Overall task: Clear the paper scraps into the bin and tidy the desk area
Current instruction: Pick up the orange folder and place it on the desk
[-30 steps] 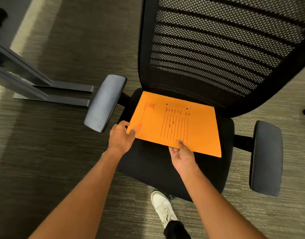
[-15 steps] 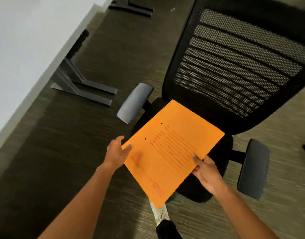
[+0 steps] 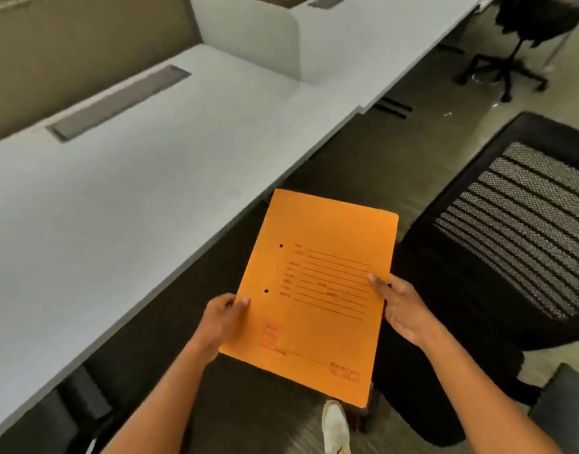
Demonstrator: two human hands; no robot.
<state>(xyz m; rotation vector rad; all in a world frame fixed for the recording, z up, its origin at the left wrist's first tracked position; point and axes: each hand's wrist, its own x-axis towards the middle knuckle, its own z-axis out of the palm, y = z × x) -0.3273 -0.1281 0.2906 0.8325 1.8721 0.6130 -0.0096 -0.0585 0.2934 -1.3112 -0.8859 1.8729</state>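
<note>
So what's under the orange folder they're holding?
The orange folder is held up by the left hand and right hand. Below it you can see dark floor, a white shoe and part of the black chair. Whatever lies directly beneath is covered.

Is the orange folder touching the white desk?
Apart. In the head view the orange folder is held in the air by the left hand and right hand, with dark floor showing between it and the white desk.

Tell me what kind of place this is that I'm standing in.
Most likely an open-plan office. A long white desk runs along a divider panel, a mesh-backed chair stands beside it, and both hands hold an orange folder.
</note>
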